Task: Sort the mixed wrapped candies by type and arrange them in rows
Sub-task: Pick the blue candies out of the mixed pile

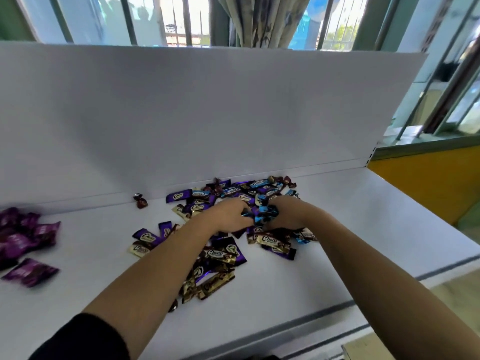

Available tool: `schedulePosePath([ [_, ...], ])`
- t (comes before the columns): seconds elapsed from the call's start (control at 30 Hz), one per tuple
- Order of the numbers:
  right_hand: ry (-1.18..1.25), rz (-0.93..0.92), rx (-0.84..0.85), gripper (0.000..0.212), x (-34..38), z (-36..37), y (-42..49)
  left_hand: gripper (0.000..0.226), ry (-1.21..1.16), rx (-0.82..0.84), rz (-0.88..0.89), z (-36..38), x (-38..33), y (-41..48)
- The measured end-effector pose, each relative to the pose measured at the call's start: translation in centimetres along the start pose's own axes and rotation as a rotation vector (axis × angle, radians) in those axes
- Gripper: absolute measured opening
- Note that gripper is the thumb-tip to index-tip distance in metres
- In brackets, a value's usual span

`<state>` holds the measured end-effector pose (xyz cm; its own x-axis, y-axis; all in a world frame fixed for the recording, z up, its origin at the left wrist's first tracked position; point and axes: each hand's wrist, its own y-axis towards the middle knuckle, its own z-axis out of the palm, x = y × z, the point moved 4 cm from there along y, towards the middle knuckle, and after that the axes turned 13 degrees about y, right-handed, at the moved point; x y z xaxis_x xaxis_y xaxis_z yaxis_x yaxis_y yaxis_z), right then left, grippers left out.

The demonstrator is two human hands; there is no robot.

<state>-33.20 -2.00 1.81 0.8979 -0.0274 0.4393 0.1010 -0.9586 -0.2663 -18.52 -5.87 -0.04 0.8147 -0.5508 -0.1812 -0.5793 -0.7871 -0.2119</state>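
The left hand (pixel 228 216) and the right hand (pixel 287 214) meet over the mixed candy pile (pixel 220 255) on the white worktop (pixel 363 229), fingers curled round a clutch of blue-wrapped candies (pixel 265 213). The pieces look light, their foil slick and crinkly, and are likely best pinched mid-body, clear of the crimped ends. Their long axes point every way. The purple-wrapped candies (pixel 28 237) lie well apart to the left.
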Motion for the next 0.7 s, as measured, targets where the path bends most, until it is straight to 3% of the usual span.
schedulePosePath([
  [0.07, 0.023, -0.011, -0.012, 0.043, -0.4, -0.3, 0.0, 0.036, 0.015, -0.032, -0.012, 0.1, -0.4, 0.0],
  [0.13, 0.109, -0.054, -0.07, 0.019, -0.8, -0.9, -0.2, 0.039, -0.006, -0.044, -0.013, 0.4, -0.8, -0.1],
  [0.33, 0.434, -0.045, -0.252, 0.013, -1.2, -3.4, -1.8, 0.039, 0.043, -0.047, 0.098, 0.5, -2.2, -0.3],
  [0.47, 0.498, 0.046, -0.331, 0.005, -2.5, -4.1, -2.3, 0.03, 0.1, -0.028, 0.13, 0.1, -2.8, -0.1],
  [0.6, 0.461, 0.162, -0.426, 0.018, -4.4, -4.3, -2.4, 0.036, 0.214, -0.115, 0.119, 0.1, -2.7, -0.4],
  [0.7, 0.274, 0.203, -0.437, 0.03, -4.2, -3.7, -2.2, 0.029, 0.091, -0.186, 0.058, -0.1, -2.0, -0.4],
])
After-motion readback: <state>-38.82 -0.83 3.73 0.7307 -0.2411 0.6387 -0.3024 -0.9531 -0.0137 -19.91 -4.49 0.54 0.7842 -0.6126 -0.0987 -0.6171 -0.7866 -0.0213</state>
